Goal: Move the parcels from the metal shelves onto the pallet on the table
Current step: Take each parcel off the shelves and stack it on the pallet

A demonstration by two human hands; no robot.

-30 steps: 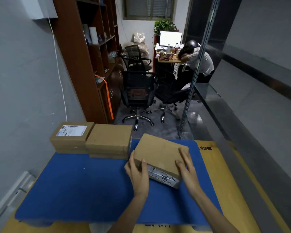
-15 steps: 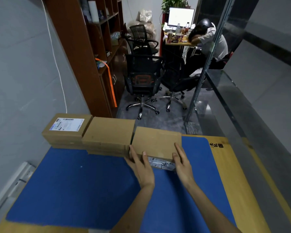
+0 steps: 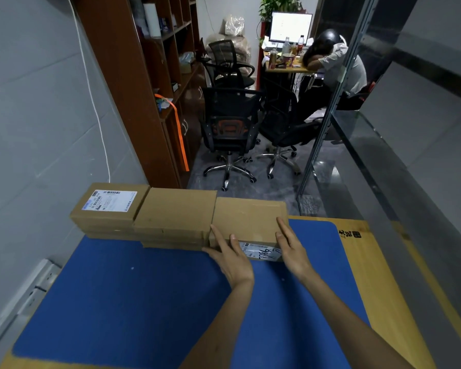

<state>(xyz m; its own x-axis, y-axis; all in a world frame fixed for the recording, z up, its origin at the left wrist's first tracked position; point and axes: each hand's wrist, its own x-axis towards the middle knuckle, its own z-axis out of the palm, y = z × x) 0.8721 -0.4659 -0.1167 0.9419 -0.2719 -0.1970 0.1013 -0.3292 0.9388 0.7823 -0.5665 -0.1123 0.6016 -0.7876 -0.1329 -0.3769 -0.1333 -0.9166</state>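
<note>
Three brown cardboard parcels stand in a row along the far edge of the blue pallet (image 3: 144,302). The left parcel (image 3: 109,209) has a white label on top, the middle parcel (image 3: 175,215) is plain. The right parcel (image 3: 248,219) lies flat against the middle one, a label with handwriting on its near side. My left hand (image 3: 230,258) presses its straight fingers on that parcel's near left corner. My right hand (image 3: 290,249) touches its near right corner with straight fingers.
The pallet lies on a wooden table (image 3: 378,275). A metal shelf (image 3: 383,161) runs along the right. A grey wall is at left, a brown bookcase (image 3: 144,75) behind. Office chairs (image 3: 229,129) and a person at a desk (image 3: 330,62) are farther back.
The right parcel was tilted and held up off the pallet; it has been pushed forward and left and now lies flat against the middle parcel. Both hands followed it.
</note>
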